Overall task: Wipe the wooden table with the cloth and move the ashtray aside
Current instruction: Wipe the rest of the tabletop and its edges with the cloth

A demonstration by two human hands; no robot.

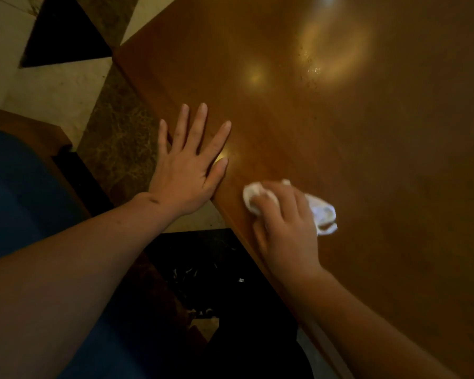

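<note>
The glossy wooden table fills the right and upper part of the view, its edge running diagonally from upper left to lower right. My right hand presses a crumpled white cloth onto the table near that edge, and is slightly blurred. My left hand lies flat with fingers spread on the table's edge, holding nothing. No ashtray is in view.
Small wet specks glint on the table further out, among light reflections. A blue seat with a wooden frame stands at the left. Pale and dark floor tiles show beyond the table's corner.
</note>
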